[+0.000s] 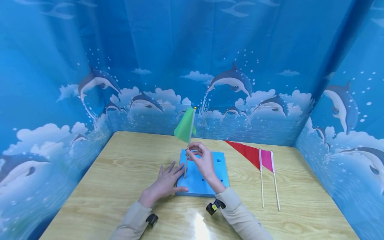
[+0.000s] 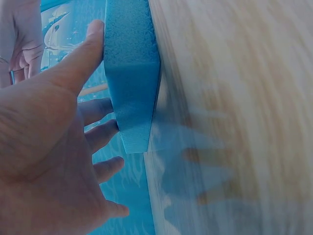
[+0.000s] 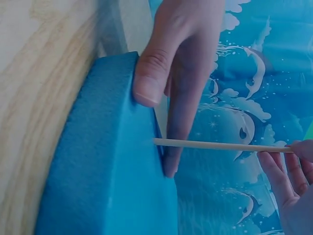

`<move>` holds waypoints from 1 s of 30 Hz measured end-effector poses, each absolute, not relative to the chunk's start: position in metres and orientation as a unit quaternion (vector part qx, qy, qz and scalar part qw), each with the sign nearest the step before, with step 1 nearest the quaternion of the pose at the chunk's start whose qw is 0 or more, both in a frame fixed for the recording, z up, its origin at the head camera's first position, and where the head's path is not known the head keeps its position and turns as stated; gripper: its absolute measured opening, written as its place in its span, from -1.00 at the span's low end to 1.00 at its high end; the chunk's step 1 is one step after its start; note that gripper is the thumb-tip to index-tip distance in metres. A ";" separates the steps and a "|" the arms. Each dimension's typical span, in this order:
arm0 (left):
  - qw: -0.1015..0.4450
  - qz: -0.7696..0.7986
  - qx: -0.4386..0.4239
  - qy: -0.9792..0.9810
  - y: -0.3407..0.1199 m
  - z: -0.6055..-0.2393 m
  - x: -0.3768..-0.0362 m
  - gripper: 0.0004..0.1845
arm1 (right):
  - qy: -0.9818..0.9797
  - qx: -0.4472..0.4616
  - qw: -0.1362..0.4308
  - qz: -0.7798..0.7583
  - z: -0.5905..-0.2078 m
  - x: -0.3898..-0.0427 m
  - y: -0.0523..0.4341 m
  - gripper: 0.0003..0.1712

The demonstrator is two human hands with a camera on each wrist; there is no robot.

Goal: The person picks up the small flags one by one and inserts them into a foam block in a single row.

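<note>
A blue foam block with several small holes lies on the table. My right hand pinches the thin wooden stick of a green flag between thumb and fingers. The flag stands nearly upright, and the lower end of its stick meets the block's top near the left side. With fingers spread, my left hand rests on the block's left edge. In the left wrist view its thumb lies on the foam. Whether the stick tip sits inside a hole is hard to see.
To the right of the block, a red flag and a magenta flag lie on the wooden table. Blue curtains printed with dolphins enclose the back and sides.
</note>
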State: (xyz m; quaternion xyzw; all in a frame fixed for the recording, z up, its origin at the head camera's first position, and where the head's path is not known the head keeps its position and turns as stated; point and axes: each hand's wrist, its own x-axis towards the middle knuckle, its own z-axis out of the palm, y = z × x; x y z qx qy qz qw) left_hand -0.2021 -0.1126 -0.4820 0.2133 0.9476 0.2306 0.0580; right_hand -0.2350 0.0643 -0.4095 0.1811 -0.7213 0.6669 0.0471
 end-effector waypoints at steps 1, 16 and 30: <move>0.057 0.231 0.214 0.947 -0.113 -0.482 -0.202 -0.09 | -0.722 0.182 0.047 0.666 -0.410 -0.234 0.064 -0.77; 0.051 0.225 0.220 0.948 -0.113 -0.479 -0.201 -0.09 | -0.751 0.211 0.050 0.624 -0.418 -0.229 0.060 -0.78; 0.042 0.228 0.232 0.945 -0.113 -0.480 -0.200 -0.10 | -0.748 0.193 0.059 0.632 -0.420 -0.230 0.061 -0.77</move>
